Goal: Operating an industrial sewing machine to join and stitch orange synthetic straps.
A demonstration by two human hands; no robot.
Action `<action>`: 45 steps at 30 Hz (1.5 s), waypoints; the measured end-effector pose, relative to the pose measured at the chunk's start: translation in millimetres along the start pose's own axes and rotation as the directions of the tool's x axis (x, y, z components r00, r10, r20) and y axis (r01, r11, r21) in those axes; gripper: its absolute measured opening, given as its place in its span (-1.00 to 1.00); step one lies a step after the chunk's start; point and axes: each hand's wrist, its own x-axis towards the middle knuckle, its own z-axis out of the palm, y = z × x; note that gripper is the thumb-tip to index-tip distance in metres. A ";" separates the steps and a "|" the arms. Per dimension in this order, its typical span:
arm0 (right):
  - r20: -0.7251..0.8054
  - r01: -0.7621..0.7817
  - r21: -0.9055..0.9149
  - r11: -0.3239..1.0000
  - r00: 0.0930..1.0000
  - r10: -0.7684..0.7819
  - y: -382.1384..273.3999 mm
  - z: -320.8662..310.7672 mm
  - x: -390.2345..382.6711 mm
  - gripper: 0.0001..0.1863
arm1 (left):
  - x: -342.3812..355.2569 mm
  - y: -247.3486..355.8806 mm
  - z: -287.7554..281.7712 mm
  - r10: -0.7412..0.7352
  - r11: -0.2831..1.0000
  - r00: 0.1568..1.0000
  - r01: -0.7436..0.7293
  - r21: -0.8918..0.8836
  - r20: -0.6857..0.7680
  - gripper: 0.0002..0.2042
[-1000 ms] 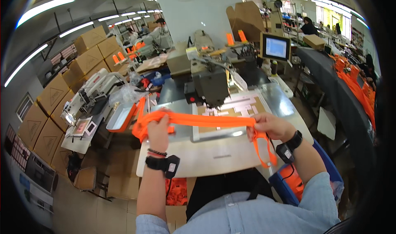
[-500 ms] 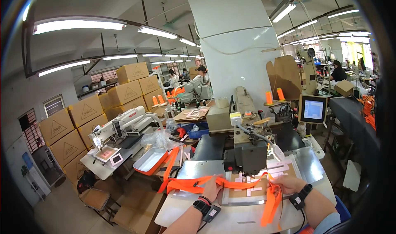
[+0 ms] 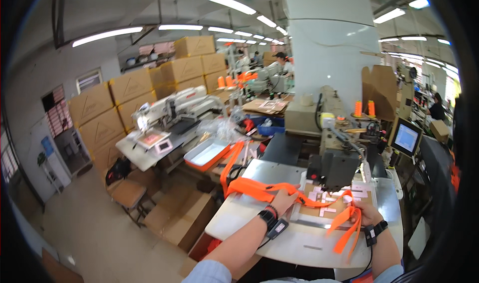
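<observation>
An orange webbing strap [image 3: 249,189] runs across the white machine table, with small dark pieces along it. My left hand [image 3: 283,201] is closed on the strap at the left edge of a clamp frame [image 3: 295,214]. My right hand [image 3: 368,213] grips the strap at the frame's right side, and loose strap ends hang from the fingers over the table's front. Between my hands the strap sags over a brown template [image 3: 312,211] with pale pink and white strips. Just behind stands the dark head of a sewing machine [image 3: 339,167]. My fingertips are partly hidden by the strap.
At the left are a second sewing machine [image 3: 182,106], an orange-rimmed tray [image 3: 207,153] and stacked cardboard boxes [image 3: 132,86]. An open carton [image 3: 179,220] and a stool [image 3: 128,194] stand on the floor. A control screen [image 3: 405,136] is at the right. People work farther back.
The view has swung to the left, so the machine and table appear farther right. Both hands keep their hold on the strap, and its hanging ends now slant down to the left.
</observation>
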 end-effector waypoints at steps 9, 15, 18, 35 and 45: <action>-0.239 0.082 0.046 0.996 0.969 -0.068 -2.5 -49.7 4.1 -0.70 | 34.3 -33.7 19.8 0.175 0.940 0.957 -0.092 0.330 -0.230 -0.67; -0.169 0.030 -0.074 0.997 0.985 -0.042 -7.1 24.6 55.8 -0.70 | 135.8 -75.4 -14.5 0.292 0.413 0.956 -0.092 0.906 -0.036 -0.67; -0.228 -0.010 -0.106 0.994 0.974 -0.015 -1.0 28.5 56.4 -0.70 | 148.5 -75.0 1.8 0.233 0.156 0.966 -0.154 0.976 0.115 -0.71; -0.310 -0.142 -0.196 0.970 0.948 0.077 -4.3 49.8 70.2 -0.70 | 89.5 -17.2 39.6 0.075 -0.241 0.906 -0.390 0.889 0.418 -0.78; -0.267 -0.127 -0.231 0.965 0.962 0.063 -16.5 49.0 81.6 -0.70 | 102.8 -11.4 26.1 0.097 -0.151 0.939 -0.315 0.937 0.331 -0.78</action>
